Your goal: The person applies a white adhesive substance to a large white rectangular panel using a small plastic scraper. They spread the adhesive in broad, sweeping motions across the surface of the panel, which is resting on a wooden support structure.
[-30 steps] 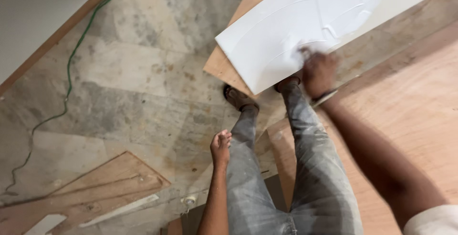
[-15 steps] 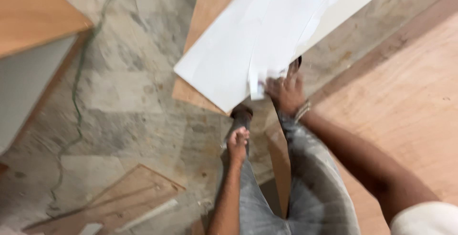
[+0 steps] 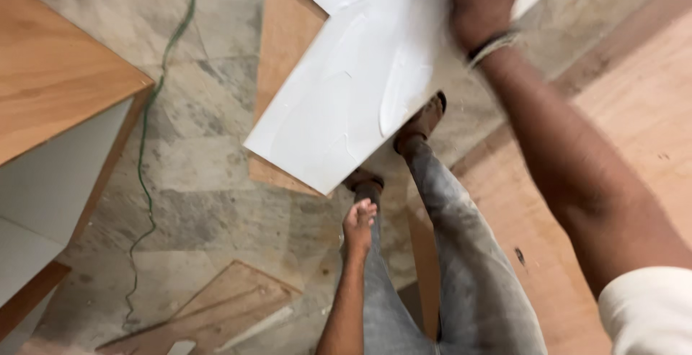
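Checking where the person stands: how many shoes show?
2. One shoe sits under the white sheet's lower edge; the other shoe sits below the sheet's corner, above the left hand. Both partly hidden.

The floor (image 3: 216, 175) is of grey, marbled stone, dusty and with pale stains. A thin green cable (image 3: 148, 182) lies on it and runs in curves from the top edge down to the lower left. At the bottom a flat piece of plywood (image 3: 216, 312) lies on the floor, with a narrow white strip (image 3: 256, 326) on its edge. Higher up, a brown board (image 3: 285, 59) rests on the floor, and a white sheet (image 3: 353, 88) with wet smears covers most of it. At the right, a large plywood panel (image 3: 634, 131) lies flat. The person's two shoes (image 3: 422, 121) stand on the stone beside the white sheet.
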